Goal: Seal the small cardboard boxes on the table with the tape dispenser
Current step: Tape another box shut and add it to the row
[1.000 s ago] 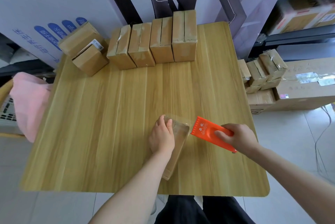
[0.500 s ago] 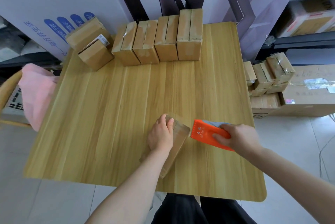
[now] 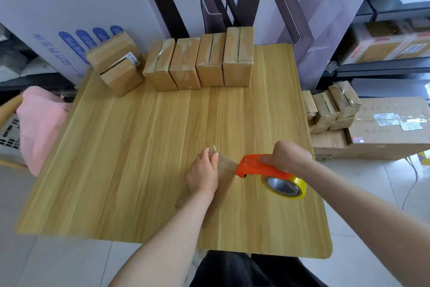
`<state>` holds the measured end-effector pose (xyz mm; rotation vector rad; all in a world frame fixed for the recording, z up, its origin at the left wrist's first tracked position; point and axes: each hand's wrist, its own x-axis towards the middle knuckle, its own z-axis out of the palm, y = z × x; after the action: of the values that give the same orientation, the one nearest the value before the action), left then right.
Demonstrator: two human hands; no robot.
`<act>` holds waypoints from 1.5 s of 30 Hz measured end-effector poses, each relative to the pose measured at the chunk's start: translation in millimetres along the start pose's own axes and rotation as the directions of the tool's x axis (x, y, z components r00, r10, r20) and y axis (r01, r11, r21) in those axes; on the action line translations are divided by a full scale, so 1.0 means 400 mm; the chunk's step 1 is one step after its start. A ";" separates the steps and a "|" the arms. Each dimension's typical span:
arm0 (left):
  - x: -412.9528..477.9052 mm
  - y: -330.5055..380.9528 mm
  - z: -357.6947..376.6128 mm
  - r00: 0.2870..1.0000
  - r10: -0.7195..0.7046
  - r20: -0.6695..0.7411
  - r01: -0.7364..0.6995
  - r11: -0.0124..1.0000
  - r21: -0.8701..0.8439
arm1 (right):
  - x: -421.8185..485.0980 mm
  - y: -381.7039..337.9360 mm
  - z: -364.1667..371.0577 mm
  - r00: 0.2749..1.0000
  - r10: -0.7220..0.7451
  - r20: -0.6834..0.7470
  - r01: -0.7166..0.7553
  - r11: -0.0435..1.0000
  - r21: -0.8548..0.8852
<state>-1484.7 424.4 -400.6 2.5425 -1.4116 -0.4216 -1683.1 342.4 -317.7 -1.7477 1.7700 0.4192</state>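
The box (image 3: 226, 167) being sealed is found on the near part of the worktop (image 3: 139, 147), straight in front of the person. Most of it is covered by the left hand (image 3: 203, 175), whose fingers are curled over its far end so that it is held down. Its long axis is seen to run aslant, from far right to near left, roughly in line with the left forearm. The dispenser (image 3: 253, 167) is gripped by its handle in the right hand (image 3: 288, 156). It lies to the right of the box, with its front end set against the box's far right end, while the roll (image 3: 285, 185) hangs behind it, off the box and nearer the person. Clear tape seems to be laid over the far end, though how far it reaches cannot be told. The coming move is judged to turn on this: the box is met by the dispenser from the side, across its axis, so a pull away to the right is probably called for to sever the tape while the box is pinned by the nearer left hand. Other boxes (image 3: 200, 61) are stood in a row at the far edge, well apart from both hands.
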 end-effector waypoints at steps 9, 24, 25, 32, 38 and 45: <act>-0.003 -0.003 -0.001 0.999 0.034 -0.020 -0.034 0.999 -0.016 | 0.017 -0.020 -0.024 0.998 -0.045 -0.032 0.041 0.992 -0.116; -0.007 -0.002 -0.007 0.998 0.053 -0.042 -0.053 0.998 -0.012 | -0.061 -0.123 0.013 0.917 -0.397 -0.046 0.173 0.497 -0.850; -0.006 -0.002 -0.006 0.998 0.050 -0.044 -0.050 0.999 -0.008 | -0.049 -0.085 0.018 0.945 -0.324 -0.054 0.137 0.539 -0.831; -0.005 0.001 0.006 0.997 0.025 -0.072 -0.025 1.000 -0.006 | 0.002 0.043 0.012 0.944 -0.173 -0.280 0.014 0.870 -0.493; -0.006 0.030 0.000 0.980 -0.200 -0.003 0.193 0.948 -0.253 | -0.012 -0.026 0.006 0.902 -0.215 -0.373 0.091 0.942 -0.323; 0.012 0.094 -0.023 0.668 -0.478 0.570 0.671 0.057 -0.739 | -0.030 -0.022 -0.020 0.869 -0.011 -0.495 0.064 0.994 0.090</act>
<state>-1508.9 400.8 -381.0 1.8303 0.1691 -1.1958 -1676.9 346.3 -302.6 -1.9268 2.0509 -0.1601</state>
